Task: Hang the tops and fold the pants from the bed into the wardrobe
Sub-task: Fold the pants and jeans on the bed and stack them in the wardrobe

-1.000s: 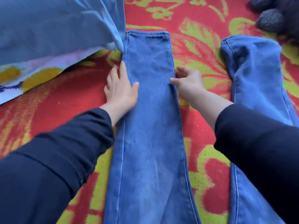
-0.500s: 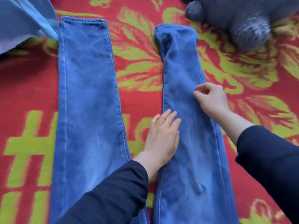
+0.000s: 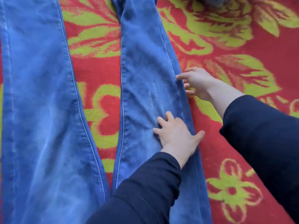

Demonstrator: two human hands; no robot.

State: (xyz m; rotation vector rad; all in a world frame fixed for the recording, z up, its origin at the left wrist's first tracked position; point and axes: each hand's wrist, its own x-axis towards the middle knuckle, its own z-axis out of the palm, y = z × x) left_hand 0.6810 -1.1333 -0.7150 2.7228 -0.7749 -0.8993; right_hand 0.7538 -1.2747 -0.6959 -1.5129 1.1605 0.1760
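Observation:
A pair of blue jeans (image 3: 40, 110) lies flat on the bed, its two legs spread apart and running away from me. My left hand (image 3: 176, 133) rests palm down on the right leg (image 3: 145, 70), fingers spread and thumb reaching over the leg's right edge. My right hand (image 3: 195, 83) is at the outer seam of that same leg, a little farther up, with fingers loosely bent and fingertips touching the denim edge. Neither hand grips the cloth. The waist and the hems are out of view.
A red bedspread (image 3: 242, 151) with yellow-green flower patterns covers the bed under and around the jeans. A grey fuzzy thing (image 3: 212, 0) shows at the top edge, right of the jeans.
The view has moved closer and to the right. My left hand has slid from the right leg's inner edge to its right part. My right hand has shifted to the outer seam.

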